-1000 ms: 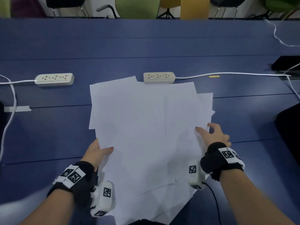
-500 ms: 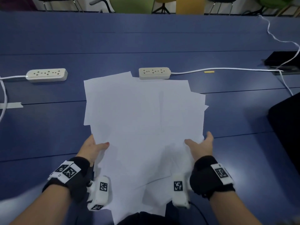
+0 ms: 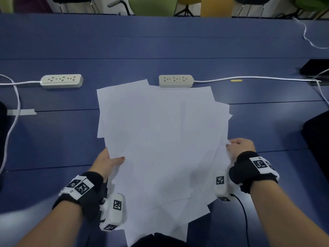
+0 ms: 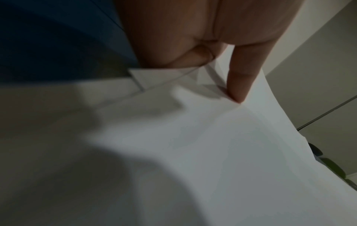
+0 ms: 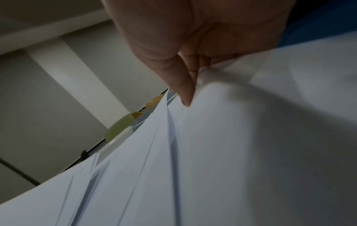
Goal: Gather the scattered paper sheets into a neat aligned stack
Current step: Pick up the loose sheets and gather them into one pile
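The paper sheets (image 3: pixel 160 143) lay fanned and overlapping on the blue table (image 3: pixel 178 41), just before a power strip (image 3: pixel 175 81). Your left hand (image 3: pixel 106 162) pinched their left edge, thumb on top; your right hand (image 3: pixel 240 146) gripped the right edge, fingers curled round it

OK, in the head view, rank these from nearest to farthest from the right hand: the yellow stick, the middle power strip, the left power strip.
From the right hand:
1. Yellow stick, straight beyond it.
2. Middle power strip, beyond and leftward.
3. Left power strip, far left.
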Demonstrator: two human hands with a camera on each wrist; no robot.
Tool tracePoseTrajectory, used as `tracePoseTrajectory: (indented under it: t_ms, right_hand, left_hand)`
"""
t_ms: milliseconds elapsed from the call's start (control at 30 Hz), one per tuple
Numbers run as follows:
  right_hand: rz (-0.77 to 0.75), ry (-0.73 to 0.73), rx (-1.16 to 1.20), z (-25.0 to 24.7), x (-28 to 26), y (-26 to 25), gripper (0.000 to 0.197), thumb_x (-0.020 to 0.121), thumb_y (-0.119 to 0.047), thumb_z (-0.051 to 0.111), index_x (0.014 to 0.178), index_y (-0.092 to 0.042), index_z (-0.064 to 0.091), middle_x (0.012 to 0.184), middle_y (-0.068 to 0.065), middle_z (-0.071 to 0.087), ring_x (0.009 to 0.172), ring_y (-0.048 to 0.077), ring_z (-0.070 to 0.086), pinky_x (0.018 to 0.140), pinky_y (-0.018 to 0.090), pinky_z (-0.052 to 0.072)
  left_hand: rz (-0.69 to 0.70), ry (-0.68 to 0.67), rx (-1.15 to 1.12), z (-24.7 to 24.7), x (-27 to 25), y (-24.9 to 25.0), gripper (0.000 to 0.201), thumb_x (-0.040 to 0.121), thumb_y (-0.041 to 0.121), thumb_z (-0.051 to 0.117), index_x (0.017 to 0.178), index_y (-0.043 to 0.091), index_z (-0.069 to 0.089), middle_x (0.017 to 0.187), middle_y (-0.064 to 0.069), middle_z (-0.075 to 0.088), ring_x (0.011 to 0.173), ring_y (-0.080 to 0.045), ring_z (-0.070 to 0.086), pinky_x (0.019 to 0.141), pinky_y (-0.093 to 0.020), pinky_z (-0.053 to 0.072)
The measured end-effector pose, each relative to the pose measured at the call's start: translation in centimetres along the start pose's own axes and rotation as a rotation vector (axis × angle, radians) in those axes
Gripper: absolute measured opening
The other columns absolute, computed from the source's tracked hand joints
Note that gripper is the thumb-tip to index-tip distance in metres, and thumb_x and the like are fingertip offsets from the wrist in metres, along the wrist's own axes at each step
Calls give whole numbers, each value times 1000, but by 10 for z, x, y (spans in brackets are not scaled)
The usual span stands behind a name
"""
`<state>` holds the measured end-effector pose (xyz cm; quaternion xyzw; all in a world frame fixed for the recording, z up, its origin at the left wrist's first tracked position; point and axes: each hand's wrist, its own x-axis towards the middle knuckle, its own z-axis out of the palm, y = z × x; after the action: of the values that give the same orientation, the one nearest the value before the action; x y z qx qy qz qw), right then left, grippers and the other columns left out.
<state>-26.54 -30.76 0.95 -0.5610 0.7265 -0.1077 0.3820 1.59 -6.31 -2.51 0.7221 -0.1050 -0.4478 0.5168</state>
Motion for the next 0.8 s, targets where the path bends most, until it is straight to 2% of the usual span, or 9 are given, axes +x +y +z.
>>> tracePoseTrajectory:
  t_ms: [100, 167, 233, 300, 433, 600, 667, 733, 800]
  right_hand:
    - [-22, -113, -2, 14, -4, -1, 15, 82, -3, 52, 83, -15, 61, 84, 8, 58, 79, 25, 51, 70, 26, 41]
    - [-68, -227, -39, 23, -10, -9, 23, 80, 2, 47, 62, -13, 49, 65, 4, 46, 66, 22, 40, 56, 25, 33]
    - [-58, -298, -53, 25, -9, -19, 21, 80, -4, 48, 59, -8, 45, 60, 4, 40, 59, 19, 34, 49, 26, 27]
    - [35, -297, 93, 20, -8, -31, 12, 79, -16, 53, 75, -5, 51, 63, 5, 46, 55, 19, 38, 49, 25, 31]
    - [97, -343, 184, 21, -6, -37, 40, 66, -43, 73, 81, -8, 59, 89, 8, 61, 74, 25, 57, 72, 30, 45]
    - [56, -322, 112, 41, -23, -37, 67, 77, -21, 73, 129, 4, 40, 110, 11, 51, 100, 30, 52, 81, 31, 39]
    - [20, -299, 129, 43, -28, -38, 52, 77, -16, 72, 118, 4, 47, 113, 15, 54, 95, 28, 50, 81, 32, 41]
    - [-9, -267, 137, 41, -30, -38, 18, 79, -11, 69, 86, -5, 53, 100, 13, 58, 87, 25, 50, 79, 31, 41]
    - [-46, -240, 157, 38, -34, -38, 22, 80, -10, 67, 77, -6, 46, 89, 8, 56, 86, 25, 49, 78, 30, 40]
  left_hand:
    - [-6, -5, 13, -1, 2, -2, 42, 84, -6, 56, 122, 12, 51, 123, -9, 61, 115, -28, 56, 106, -44, 37]
    - [-7, -12, 10, -1, 2, -2, 42, 84, -7, 56, 122, 12, 51, 123, -10, 62, 116, -28, 57, 107, -46, 37]
    - [-7, -18, 16, -1, 2, -1, 41, 85, -7, 55, 121, 13, 52, 122, -9, 62, 115, -28, 57, 107, -46, 36]
    - [-4, -25, 21, 0, 2, -1, 40, 85, -6, 55, 119, 14, 52, 122, -8, 62, 115, -27, 56, 107, -46, 36]
    - [-6, -31, 11, 0, 2, -1, 38, 85, -7, 55, 114, 18, 53, 120, -6, 62, 114, -26, 57, 107, -45, 37]
    - [-11, -13, 16, -1, 1, -2, 41, 85, -6, 56, 121, 12, 51, 124, -9, 61, 116, -27, 56, 107, -46, 37]
    - [-14, -6, 16, -1, 1, -3, 42, 85, -7, 55, 123, 10, 50, 124, -10, 61, 115, -28, 57, 106, -45, 38]
    - [-14, -5, 20, 0, 1, -3, 40, 85, -7, 55, 121, 11, 52, 122, -9, 61, 114, -27, 57, 103, -42, 40]
    - [-17, -2, 16, 1, 2, -2, 39, 85, -7, 55, 117, 15, 53, 119, -7, 62, 112, -26, 57, 98, -38, 42]
